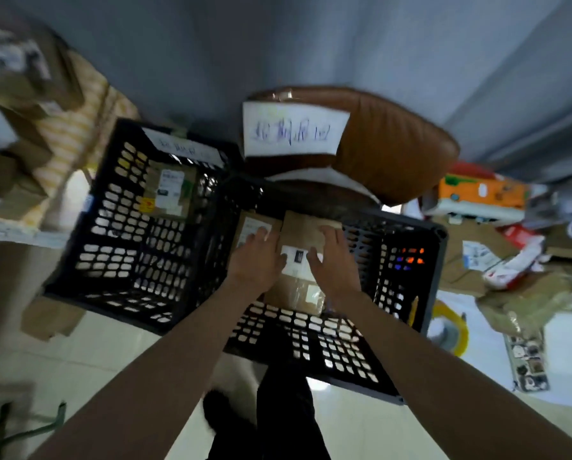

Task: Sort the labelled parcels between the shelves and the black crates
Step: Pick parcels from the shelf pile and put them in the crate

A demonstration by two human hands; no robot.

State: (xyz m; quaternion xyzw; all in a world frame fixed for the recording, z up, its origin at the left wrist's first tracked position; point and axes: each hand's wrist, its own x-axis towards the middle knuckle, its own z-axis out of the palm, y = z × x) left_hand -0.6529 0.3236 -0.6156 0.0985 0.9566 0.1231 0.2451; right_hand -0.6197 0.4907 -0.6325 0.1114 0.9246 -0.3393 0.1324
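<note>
Head view. 2 black crates are sitting side by side on the pale tiled floor: the left crate (135,234) and the right crate (407,260), their inner walls touching. Both bare forearms are reaching down into the right crate.

The left hand (258,257) is lying palm-down, fingers straight and released, across the seam between 2 brown parcels: its fingertips are resting on the smaller left parcel (253,227), which carries a white label. The right hand (331,260) is pressing flat on the larger brown parcel (303,227), fingers extended, thumb lying over that parcel's white label (294,260); neither hand is curling around anything. The larger parcel is lying at the left end of the right crate, its near edge over the crate floor.

In the left crate, 1 labelled cardboard box (170,190) is lying at the far side. A handwritten paper tag (185,147) is hanging on that crate's far rim. A larger handwritten sign (293,129) is leaning on a brown leather chair (394,144) behind the right crate. Loose cardboard and packaging (497,260) are lying at the right; blurred stacked boxes (16,94) are standing at the far left.
</note>
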